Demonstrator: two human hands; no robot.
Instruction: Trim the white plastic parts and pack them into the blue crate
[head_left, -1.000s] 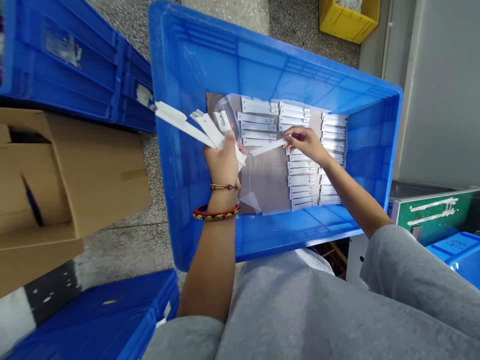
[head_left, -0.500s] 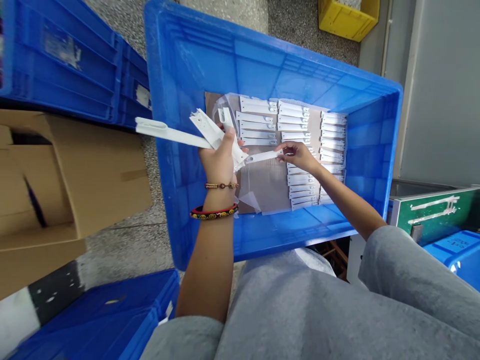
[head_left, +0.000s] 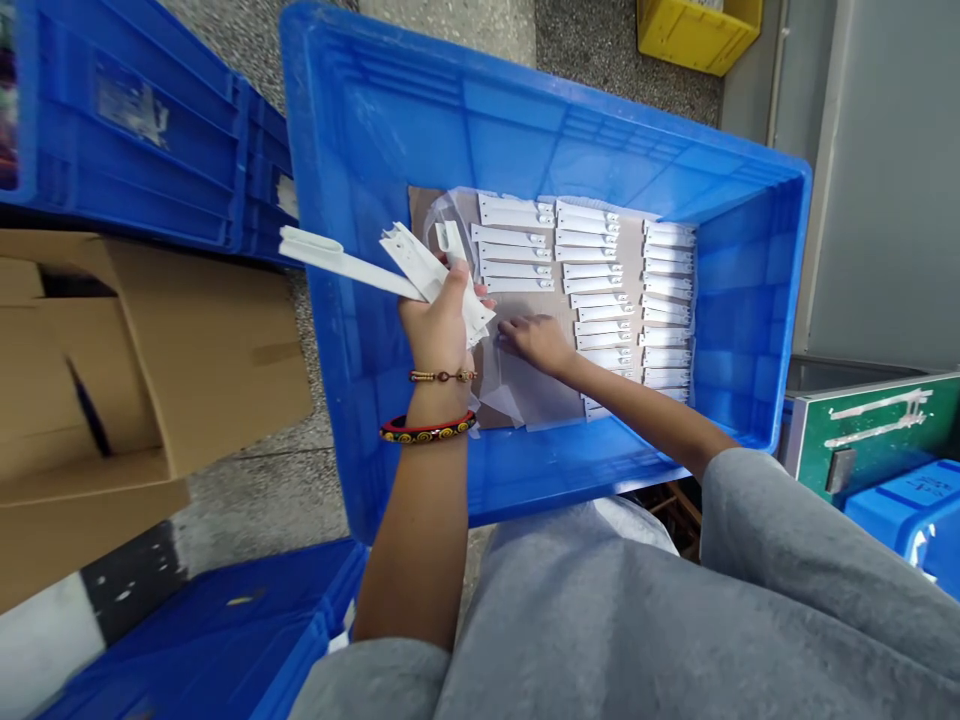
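My left hand (head_left: 442,315) is wrapped round a fanned bundle of white slotted strips (head_left: 416,260) above the left part of a large blue bin (head_left: 420,120). One long strip (head_left: 337,262) juts out to the left, over the bin's rim. Lower in the bin, my right hand (head_left: 536,342) is just right of the bundle, fingers curled and pointing left. Whatever its fingertips may hold is hidden. Flat white strips (head_left: 514,250) lie in rows on brown cardboard (head_left: 544,395) around that hand. My right forearm covers part of the rows.
On the left stand an open cardboard box (head_left: 225,350) and a blue crate (head_left: 172,130). Another blue crate (head_left: 225,630) is at lower left. A yellow bin (head_left: 697,35) sits at the top, and a green panel (head_left: 870,430) at right. Clear plastic film (head_left: 506,400) lies on the cardboard.
My right hand has moved left and down, nearer the bundle. The strip it held between its fingers is no longer visible. My left hand keeps its bundle almost still.
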